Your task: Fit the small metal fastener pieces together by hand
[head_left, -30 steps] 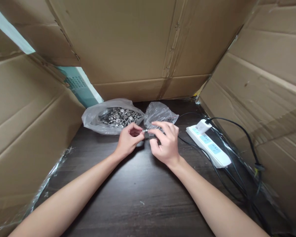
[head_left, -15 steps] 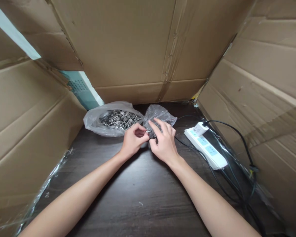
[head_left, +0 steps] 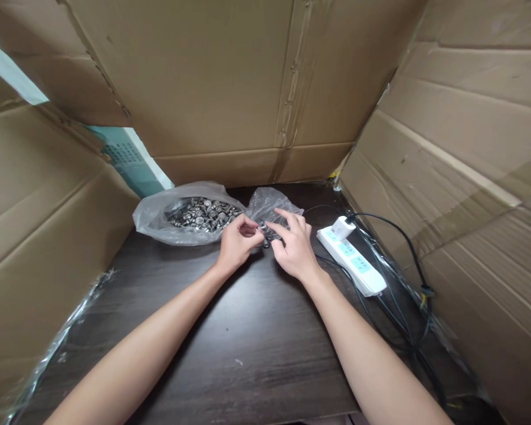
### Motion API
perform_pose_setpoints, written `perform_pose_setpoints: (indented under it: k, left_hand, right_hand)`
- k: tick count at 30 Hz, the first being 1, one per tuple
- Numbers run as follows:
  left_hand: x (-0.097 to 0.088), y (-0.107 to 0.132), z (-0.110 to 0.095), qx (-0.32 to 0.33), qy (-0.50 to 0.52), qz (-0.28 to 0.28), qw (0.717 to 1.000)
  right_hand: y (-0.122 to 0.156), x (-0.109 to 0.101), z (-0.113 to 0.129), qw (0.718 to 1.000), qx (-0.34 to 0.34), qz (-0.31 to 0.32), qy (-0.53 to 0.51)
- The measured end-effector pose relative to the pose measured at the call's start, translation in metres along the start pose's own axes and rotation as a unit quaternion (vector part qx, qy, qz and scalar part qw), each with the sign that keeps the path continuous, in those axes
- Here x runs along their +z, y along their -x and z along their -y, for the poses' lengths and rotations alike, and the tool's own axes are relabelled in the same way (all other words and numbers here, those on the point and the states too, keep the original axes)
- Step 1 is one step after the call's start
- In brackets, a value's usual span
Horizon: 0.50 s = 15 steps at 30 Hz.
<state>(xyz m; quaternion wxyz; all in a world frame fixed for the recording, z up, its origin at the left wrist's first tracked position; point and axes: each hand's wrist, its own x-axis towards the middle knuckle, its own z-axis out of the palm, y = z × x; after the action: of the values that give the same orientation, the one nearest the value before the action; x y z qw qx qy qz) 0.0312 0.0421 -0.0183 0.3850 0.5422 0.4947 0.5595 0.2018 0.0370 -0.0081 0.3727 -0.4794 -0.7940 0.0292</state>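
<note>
My left hand (head_left: 236,242) and my right hand (head_left: 292,248) meet over the dark wooden table (head_left: 230,330), fingertips pinched together on a small metal part (head_left: 262,226). Just behind them lies a small clear plastic bag (head_left: 269,206), crumpled. To its left sits a larger clear bag (head_left: 159,215), open at the top and filled with several small metal screws (head_left: 201,212). Both forearms stretch in from the near edge.
Cardboard walls (head_left: 221,88) close in the table at the back, left and right. A white power strip (head_left: 351,260) with a white plug (head_left: 343,226) lies to the right, black cables (head_left: 407,248) trailing along the right wall. Clear film hangs at the left edge.
Both hands have stayed pinched together and shifted slightly left and away, closer to the small bag. The view itself has swung a little to the right.
</note>
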Motion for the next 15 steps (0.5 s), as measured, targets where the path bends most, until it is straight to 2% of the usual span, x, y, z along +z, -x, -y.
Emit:
perform_pose_setpoints:
  k: [5,6,9,11,15]
  left_hand:
    - [-0.0028,-0.0018,-0.0005,-0.006,0.006,0.004,1.0]
    - [-0.0026,-0.0016,-0.0004,-0.004,0.007,0.007,1.0]
    - [-0.0013,-0.0014,-0.0003,0.008,0.016,0.016,1.0]
    - [-0.001,-0.0022,-0.0005,0.013,0.023,0.014,1.0]
    - [-0.0012,-0.004,-0.0007,0.004,0.032,0.0,0.999]
  right_hand:
    - [-0.0012,-0.0108,-0.0012,0.993,0.012,-0.114,-0.001]
    - [-0.0016,-0.011,-0.0006,0.993,0.018,-0.112,-0.007]
    - [-0.0017,-0.0069,0.0016,0.999,0.019,-0.041,-0.024]
    - [-0.0005,-0.0048,0.0028,1.0,0.005,-0.015,-0.027]
    - [0.0017,-0.0068,0.0024,0.995,0.013,-0.102,-0.015]
